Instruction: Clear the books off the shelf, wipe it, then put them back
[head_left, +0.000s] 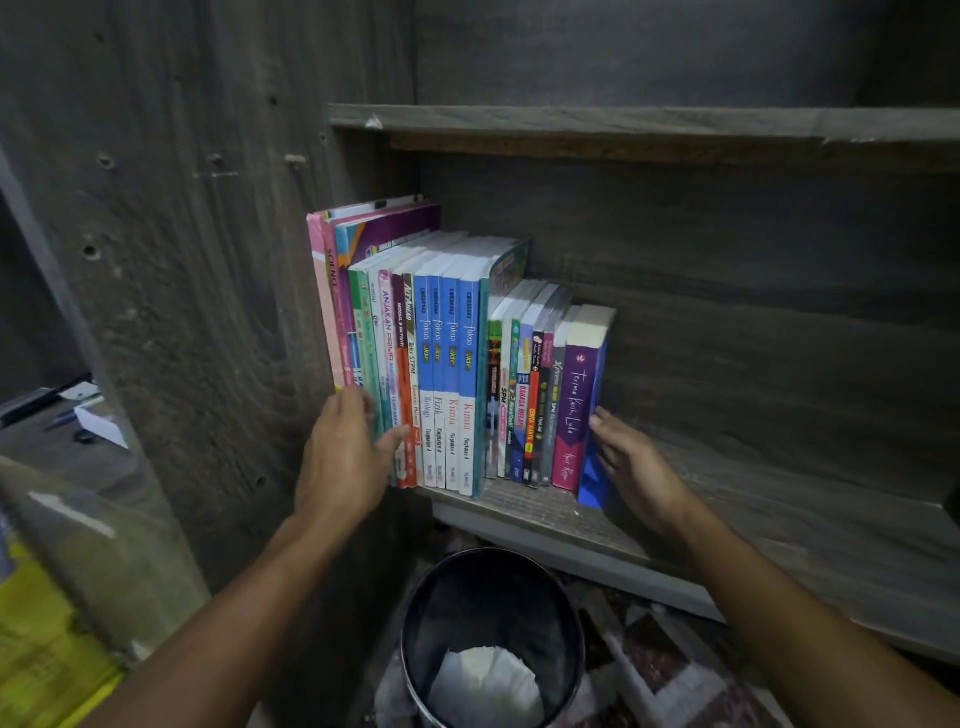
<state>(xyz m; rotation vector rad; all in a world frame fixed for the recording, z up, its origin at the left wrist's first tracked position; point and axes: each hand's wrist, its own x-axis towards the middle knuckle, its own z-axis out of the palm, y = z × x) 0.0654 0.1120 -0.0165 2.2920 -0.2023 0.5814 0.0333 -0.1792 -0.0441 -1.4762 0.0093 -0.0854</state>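
Two dozen or so books (452, 364), one row, upright at the left end of one shelf (779, 525); thin spines blur, so the count is approximate.
Left hand (348, 452) presses the left spines and right hand (631, 462) the blue end book (592, 457). Each grip is slack, fingers straight, clasping nothing. Risk: squeezed from both ends, the row may buckle, dropping books into the one bin (408, 623) below.

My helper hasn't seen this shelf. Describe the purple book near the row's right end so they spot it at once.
On the grey shelf above the black bin stands a row of books. Go to its right end, by the right hand: the purple book stands there. Unlike its thinner neighbours, its broad purple spine bears white cursive lettering.
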